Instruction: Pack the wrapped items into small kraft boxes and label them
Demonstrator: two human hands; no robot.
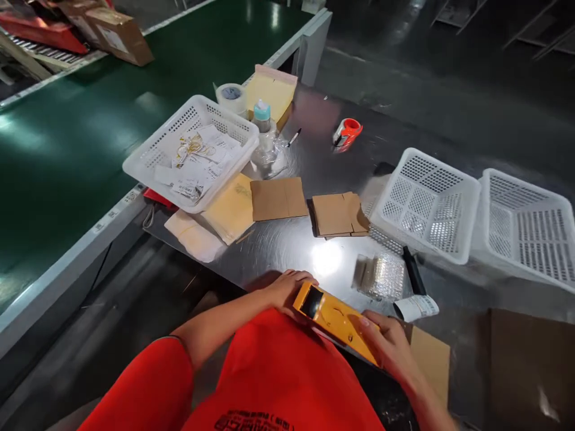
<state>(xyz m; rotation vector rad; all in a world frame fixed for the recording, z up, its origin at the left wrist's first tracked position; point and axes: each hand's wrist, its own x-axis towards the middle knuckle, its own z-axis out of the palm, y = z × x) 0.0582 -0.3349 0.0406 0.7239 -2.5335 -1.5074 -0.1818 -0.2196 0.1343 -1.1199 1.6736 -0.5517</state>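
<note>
- The left hand (290, 290) grips the left end of the yellow box (341, 326), its fingers along the far side; the right hand (389, 341) grips the other end, thumb lying on the top face. The fingers underneath are hidden.
- To hold it well, support should stay at both ends — light, even pressure — so that the long box neither twists nor tips.
- The right thumb is well placed for steadying the top; it would be wise to keep fingers from pressing on the dark panel near the left end, in case that part is delicate.
- The box lies between the hands, slanting from the left hand down toward the right, just in front of the red shirt (287, 371). It is at the near edge of the metal table (274, 251); whether it rests there, I cannot tell.
- Beyond the right hand lie a white printed sheet (417, 307) and clear bubble wrap (389, 276) — near, but apart from the box.
</note>
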